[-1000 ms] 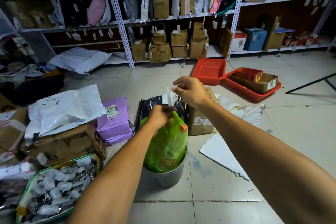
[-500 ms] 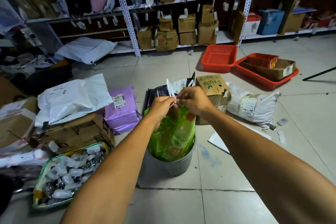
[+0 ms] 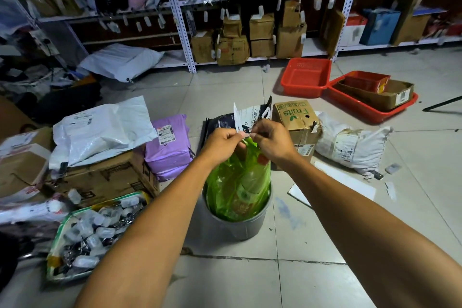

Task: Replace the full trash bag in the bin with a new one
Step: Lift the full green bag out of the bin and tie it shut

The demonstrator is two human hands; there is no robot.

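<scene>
Inside the grey bin (image 3: 240,226), both hands pinch the full green bag's (image 3: 237,182) neck

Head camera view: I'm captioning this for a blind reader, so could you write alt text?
Two hands, left and right, pinch the gathered top of a full green trash bag sitting in a grey bin on a tiled floor. Parcels, cardboard boxes and red baskets lie around, with shelves behind.

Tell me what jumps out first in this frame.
The bright green trash bag at centre, standing up out of the grey bin, with the left hand and right hand pinching its gathered top together. Next, the red baskets on the floor at upper right, and the purple parcel left of the bin.
</scene>
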